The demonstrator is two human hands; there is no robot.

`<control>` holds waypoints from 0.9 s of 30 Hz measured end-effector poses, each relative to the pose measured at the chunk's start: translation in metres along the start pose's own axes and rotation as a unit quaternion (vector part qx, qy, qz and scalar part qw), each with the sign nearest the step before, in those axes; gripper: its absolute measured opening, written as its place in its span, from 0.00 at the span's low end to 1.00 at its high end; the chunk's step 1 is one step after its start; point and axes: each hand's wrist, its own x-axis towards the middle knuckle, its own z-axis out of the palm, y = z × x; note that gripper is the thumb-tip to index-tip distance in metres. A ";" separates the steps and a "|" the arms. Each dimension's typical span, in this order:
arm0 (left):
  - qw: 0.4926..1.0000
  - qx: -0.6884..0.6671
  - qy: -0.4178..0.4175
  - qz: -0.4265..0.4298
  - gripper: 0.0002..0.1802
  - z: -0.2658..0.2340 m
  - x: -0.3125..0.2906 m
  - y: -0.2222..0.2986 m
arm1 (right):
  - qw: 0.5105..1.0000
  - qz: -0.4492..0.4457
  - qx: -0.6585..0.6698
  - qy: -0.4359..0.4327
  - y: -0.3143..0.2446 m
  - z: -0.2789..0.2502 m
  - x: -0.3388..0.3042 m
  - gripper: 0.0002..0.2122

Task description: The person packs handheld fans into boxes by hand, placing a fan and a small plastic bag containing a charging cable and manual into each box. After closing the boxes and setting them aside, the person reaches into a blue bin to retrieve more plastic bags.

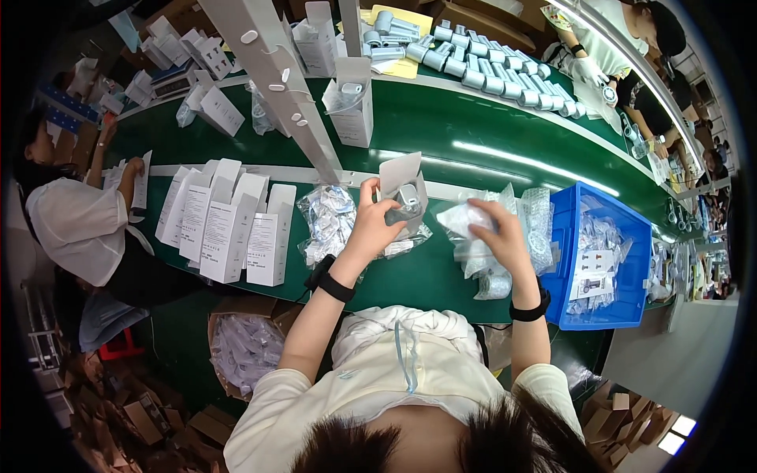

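Two bare hands at work over a green workbench (pixel 426 293), well apart from each other. The left hand (pixel 372 219) is clamped on the left side of an open white carton (pixel 400 167), whose flap stands raised; a rounded grey-and-white object (pixel 408 195) shows at its mouth. The right hand (pixel 502 229) pinches a pale plastic packet (pixel 457 218) between thumb and fingers; whether the packet is lifted clear of the pieces beneath cannot be told. Just right of this hand lies bubble wrap (pixel 538 222), and beyond it a blue bin (pixel 555 296) containing clear bags and printed sheets. Left of the carton are a heap of plastic-wrapped parcels (pixel 325 211) and, farther left, a group of upright white boxes (pixel 226 240). Across the bench, a second open carton (pixel 351 122) stands near a metal post (pixel 288 87); grey cylindrical devices (pixel 493 75) lie in rows at upper right. A co-worker (pixel 75 221) sits at far left.
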 end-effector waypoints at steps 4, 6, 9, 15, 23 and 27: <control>0.996 -0.003 -0.053 -0.070 0.14 -0.005 0.013 -0.001 | 0.951 -0.091 0.228 0.189 -0.035 0.005 0.017 0.14; 0.996 0.023 -0.057 -0.069 0.12 -0.005 0.015 0.008 | 0.920 -0.137 0.284 0.232 -0.041 0.021 0.025 0.12; 0.993 0.075 -0.064 -0.062 0.08 -0.003 0.022 0.017 | 0.926 -0.145 0.289 0.197 -0.037 0.051 0.039 0.12; 0.997 0.058 -0.027 -0.041 0.04 -0.006 0.030 0.000 | 0.881 -0.110 0.405 0.219 -0.038 0.066 0.040 0.12; 0.999 -0.006 -0.007 -0.051 0.04 -0.015 0.026 -0.007 | 0.909 -0.369 -0.193 0.007 -0.015 0.063 0.056 0.19; 0.995 -0.040 0.012 -0.087 0.04 -0.009 0.023 -0.002 | 0.913 -0.330 -0.237 -0.027 -0.016 0.064 0.053 0.28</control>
